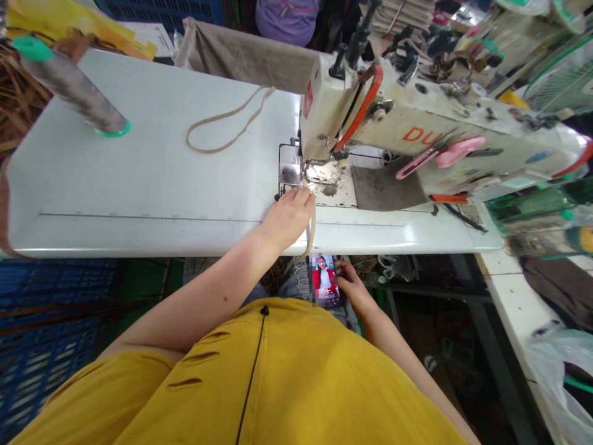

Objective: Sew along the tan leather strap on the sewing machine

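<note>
My left hand (290, 216) is at the front of the sewing machine (384, 111), its fingers closed on a narrow beige strap (312, 225). One end of that strap runs up toward the needle area, and the other droops over the table's front edge. Below the edge, at my lap, my right hand (354, 287) grips a smartphone (325, 281) by its right side. The phone's lit screen shows a figure in red. Another loop of beige strap (217, 150) lies on the tabletop, left of the machine.
A grey thread cone (76, 89) with green ends stands on the sewing table (139, 179) at left. Pink-handled snips (440, 157) rest against the machine arm. Blue crates (50, 321) are below left; a fabric-lined bin (250, 59) sits behind, a fan (565, 77) at far right.
</note>
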`<state>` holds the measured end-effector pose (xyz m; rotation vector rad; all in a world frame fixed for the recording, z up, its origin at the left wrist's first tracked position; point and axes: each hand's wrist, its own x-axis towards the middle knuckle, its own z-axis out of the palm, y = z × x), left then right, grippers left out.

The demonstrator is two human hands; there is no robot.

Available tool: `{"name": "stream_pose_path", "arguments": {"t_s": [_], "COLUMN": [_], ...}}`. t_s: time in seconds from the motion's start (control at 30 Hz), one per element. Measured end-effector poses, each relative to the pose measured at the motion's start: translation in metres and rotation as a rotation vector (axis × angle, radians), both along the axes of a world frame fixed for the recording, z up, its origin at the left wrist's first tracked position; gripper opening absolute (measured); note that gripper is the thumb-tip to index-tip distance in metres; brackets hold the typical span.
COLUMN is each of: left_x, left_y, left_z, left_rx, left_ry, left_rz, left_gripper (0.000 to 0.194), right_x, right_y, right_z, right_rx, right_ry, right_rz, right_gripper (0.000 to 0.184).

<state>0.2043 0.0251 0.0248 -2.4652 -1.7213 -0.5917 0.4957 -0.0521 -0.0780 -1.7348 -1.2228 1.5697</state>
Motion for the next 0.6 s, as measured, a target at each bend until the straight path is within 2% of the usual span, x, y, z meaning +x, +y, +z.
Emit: {"name": "stream_pose_path", "arguments": {"t_s": [0.6], "left_x": [0.0], "left_y": [-0.001], "left_z": [0.005], "left_rx": [-0.004], "left_ry": [0.019], "left_rz": [-0.016], "left_gripper": [0.028], "right_x": [0.005], "right_y": [0.003], "right_z": [-0.014], "right_rx": [0.016], "right_ry": [0.0], "right_rz": [-0.013], "right_gripper": [0.054]}}
